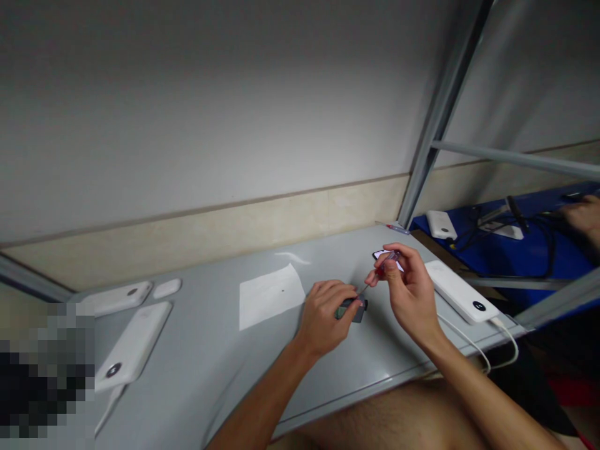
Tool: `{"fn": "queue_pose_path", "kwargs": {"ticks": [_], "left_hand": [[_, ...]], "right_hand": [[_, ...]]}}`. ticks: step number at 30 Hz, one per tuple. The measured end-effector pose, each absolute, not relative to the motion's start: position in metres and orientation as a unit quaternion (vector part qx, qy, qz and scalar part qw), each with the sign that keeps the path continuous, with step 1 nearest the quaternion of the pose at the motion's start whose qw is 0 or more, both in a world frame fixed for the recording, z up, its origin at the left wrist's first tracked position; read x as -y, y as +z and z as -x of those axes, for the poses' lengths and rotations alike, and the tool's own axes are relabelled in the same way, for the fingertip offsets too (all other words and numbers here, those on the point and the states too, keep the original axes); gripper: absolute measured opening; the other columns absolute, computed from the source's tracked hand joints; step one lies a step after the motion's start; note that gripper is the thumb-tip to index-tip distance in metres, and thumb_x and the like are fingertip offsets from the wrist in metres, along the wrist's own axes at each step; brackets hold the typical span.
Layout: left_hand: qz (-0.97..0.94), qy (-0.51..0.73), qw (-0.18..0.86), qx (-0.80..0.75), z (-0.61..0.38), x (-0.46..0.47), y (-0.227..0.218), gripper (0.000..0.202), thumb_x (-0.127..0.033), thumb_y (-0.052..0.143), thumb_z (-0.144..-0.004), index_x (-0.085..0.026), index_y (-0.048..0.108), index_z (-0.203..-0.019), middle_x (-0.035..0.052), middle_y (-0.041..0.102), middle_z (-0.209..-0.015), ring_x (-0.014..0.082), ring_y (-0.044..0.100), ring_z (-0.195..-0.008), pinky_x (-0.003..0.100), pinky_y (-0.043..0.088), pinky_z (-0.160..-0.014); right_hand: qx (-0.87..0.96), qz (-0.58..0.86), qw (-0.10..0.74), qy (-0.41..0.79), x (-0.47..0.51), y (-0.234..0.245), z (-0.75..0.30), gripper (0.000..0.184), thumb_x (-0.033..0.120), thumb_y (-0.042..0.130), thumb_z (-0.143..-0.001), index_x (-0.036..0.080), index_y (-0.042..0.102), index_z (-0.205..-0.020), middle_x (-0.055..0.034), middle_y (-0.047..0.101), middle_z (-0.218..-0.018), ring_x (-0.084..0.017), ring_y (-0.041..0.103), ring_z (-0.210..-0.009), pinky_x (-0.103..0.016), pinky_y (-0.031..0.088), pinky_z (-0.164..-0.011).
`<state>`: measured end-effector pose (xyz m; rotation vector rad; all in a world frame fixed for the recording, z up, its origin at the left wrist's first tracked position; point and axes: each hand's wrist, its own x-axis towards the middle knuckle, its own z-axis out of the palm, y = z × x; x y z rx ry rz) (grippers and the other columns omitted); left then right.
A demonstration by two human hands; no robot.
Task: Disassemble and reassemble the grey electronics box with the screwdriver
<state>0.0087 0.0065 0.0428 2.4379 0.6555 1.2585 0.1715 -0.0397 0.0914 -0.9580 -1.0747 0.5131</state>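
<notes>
Grey table (201, 350) beneath both hands, pale wall (210, 112) beyond them, metal frame (440, 125) to the right. Gripping one dark device (358, 314) with left hand (323, 315), fingers and thumb closed about it. Pinching one red-handled screwdriver (381, 270) in right hand (412, 300), shaft slanting down to the device beside left fingertips; cannot tell whether touching. Just behind right hand, one phone (381, 254), lit, partly covered. Just left of left hand, one paper (267, 300) bearing one dark speck (282, 290). Well left of it, one small white case (167, 288), seemingly shut, contents hidden, near two white power banks (134, 347), the nearer one cabled. Right of right hand, one larger-looking power bank (462, 292) with white cable (513, 347) plugged in. Farther right, blue table (492, 250) with one white block (440, 224), dark cables (553, 244) and another person's hand (585, 215), grip unclear.
</notes>
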Motion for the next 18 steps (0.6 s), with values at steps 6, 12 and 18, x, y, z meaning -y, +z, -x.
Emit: {"fn": "queue_pose_path", "kwargs": {"ticks": [6,12,18], "left_hand": [[-0.854,0.453,0.150,-0.207,0.006,-0.023,0.054,0.007,-0.020,0.066,-0.097,-0.022,0.072,-0.095,0.0043,0.079,-0.105,0.0202,0.069,-0.102,0.039,0.047,-0.095],[-0.813,0.443,0.086,-0.368,0.082,-0.079,0.056,0.013,-0.025,0.063,-0.094,-0.022,0.076,-0.090,0.0058,0.077,-0.104,0.0236,0.065,-0.103,0.043,0.048,-0.100],[-0.819,0.338,0.142,-0.442,0.132,-0.101,0.023,0.010,-0.026,0.069,-0.083,-0.023,0.078,-0.078,0.0061,0.077,-0.099,0.0261,0.064,-0.104,0.044,0.048,-0.100]], "right_hand": [[0.441,0.429,0.756,0.221,0.037,0.092,-0.179,0.026,0.044,0.063,-0.099,0.026,0.056,-0.117,0.0007,0.063,-0.090,-0.014,0.068,-0.066,-0.030,0.059,-0.060],[0.375,0.435,0.790,0.216,0.036,0.090,-0.197,0.034,0.049,0.069,-0.093,0.025,0.057,-0.114,0.0013,0.064,-0.089,-0.013,0.068,-0.063,-0.029,0.060,-0.057],[0.349,0.438,0.799,0.221,0.034,0.088,-0.199,0.042,0.054,0.072,-0.089,0.024,0.056,-0.114,0.0018,0.064,-0.087,-0.013,0.067,-0.060,-0.030,0.060,-0.057]]}}
